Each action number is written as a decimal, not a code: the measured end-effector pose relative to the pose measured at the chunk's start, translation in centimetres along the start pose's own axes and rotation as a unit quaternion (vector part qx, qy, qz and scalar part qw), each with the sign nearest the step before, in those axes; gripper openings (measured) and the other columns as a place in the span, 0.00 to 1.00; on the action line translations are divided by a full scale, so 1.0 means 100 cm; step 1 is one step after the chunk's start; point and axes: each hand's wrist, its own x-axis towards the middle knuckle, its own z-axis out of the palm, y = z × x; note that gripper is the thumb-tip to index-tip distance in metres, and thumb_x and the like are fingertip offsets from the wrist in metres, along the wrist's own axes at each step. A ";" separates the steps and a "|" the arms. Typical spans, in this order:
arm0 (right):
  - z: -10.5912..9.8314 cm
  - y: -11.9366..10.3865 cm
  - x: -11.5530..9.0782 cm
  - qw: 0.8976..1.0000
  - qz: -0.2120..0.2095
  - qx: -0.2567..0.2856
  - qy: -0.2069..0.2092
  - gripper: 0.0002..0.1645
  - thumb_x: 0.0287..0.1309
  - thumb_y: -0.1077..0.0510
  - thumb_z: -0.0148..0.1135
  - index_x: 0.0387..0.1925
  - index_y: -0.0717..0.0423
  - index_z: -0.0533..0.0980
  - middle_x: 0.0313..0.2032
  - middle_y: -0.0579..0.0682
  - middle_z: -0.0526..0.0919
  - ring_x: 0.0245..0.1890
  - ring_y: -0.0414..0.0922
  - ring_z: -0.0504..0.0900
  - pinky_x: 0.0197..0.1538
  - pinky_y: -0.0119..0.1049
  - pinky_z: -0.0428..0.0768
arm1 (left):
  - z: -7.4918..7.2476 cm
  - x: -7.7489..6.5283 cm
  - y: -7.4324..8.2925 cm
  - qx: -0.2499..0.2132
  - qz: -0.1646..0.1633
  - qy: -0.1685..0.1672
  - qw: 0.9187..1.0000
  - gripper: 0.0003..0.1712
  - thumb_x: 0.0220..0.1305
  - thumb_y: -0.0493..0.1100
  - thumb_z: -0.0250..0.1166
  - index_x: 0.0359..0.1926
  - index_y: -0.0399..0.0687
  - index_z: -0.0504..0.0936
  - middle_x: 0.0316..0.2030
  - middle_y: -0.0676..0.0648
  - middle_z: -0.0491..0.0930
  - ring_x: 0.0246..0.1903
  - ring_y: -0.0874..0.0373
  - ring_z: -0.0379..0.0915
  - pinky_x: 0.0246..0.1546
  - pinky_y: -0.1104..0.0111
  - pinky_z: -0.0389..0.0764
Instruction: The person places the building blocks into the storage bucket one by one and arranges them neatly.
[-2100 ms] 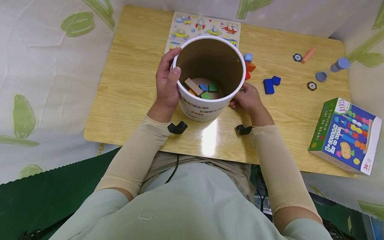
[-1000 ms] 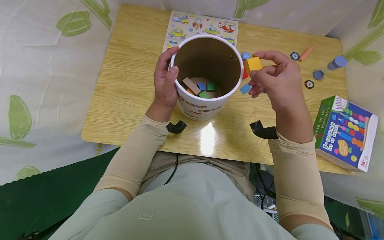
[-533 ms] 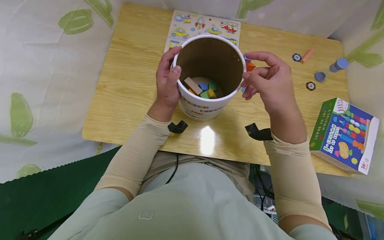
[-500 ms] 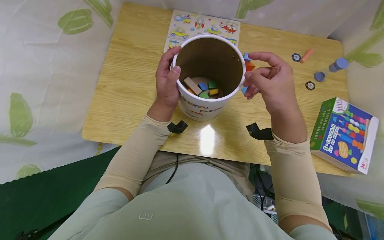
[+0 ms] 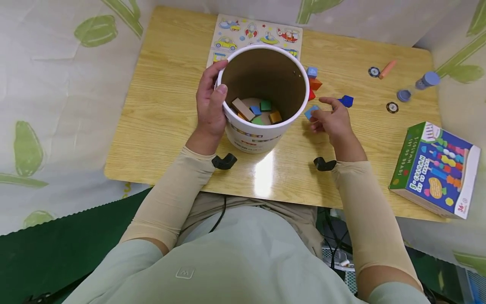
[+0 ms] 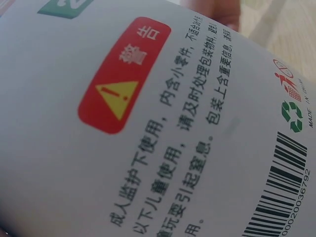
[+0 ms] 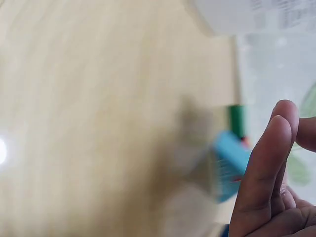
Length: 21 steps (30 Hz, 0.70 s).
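My left hand grips the rim and side of a white bucket, thumb over the rim. In the bucket lie a tan block, a yellow block, a blue block and green blocks. The bucket's printed wall fills the left wrist view. Low over the table, my right hand hovers beside a light blue block, its bent fingers holding nothing visible. A dark blue block lies just past that hand, which hides part of the table.
Red blocks and a pale blue block lie right of the bucket. Behind it is a picture board. Farther right are round chips, an orange stick, an hourglass and a bead-set box.
The right hand let a yellow block go into the bucket, then moved down to the table by the light blue block. The left hand keeps its grip on the bucket.
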 end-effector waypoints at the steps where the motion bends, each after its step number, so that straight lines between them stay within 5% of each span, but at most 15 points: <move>1: -0.001 0.004 0.004 1.000 0.012 -0.005 -0.002 0.39 0.53 0.66 0.63 0.66 0.54 0.61 0.27 0.59 0.84 0.18 0.51 0.82 0.27 0.45 0.82 | 0.000 0.000 -0.001 0.000 -0.002 0.001 1.000 0.31 0.53 0.38 0.44 0.57 0.22 0.60 0.53 0.21 0.60 0.53 0.28 0.56 0.55 0.49 0.66; 11: -0.002 0.015 0.019 0.999 0.041 -0.021 -0.021 0.32 0.55 0.66 0.61 0.62 0.56 0.63 0.31 0.62 0.85 0.21 0.53 0.84 0.31 0.48 0.82 | 0.000 -0.001 0.003 0.007 -0.013 -0.009 1.000 0.31 0.54 0.38 0.43 0.58 0.23 0.59 0.55 0.21 0.59 0.55 0.32 0.57 0.55 0.50 0.67; 21: -0.002 0.008 0.008 0.999 0.037 -0.007 -0.022 0.29 0.57 0.66 0.61 0.59 0.57 0.63 0.36 0.63 0.84 0.26 0.54 0.85 0.37 0.47 0.82 | -0.001 0.001 0.003 0.005 -0.009 -0.013 1.000 0.31 0.54 0.38 0.43 0.58 0.22 0.59 0.55 0.20 0.58 0.54 0.27 0.54 0.55 0.49 0.67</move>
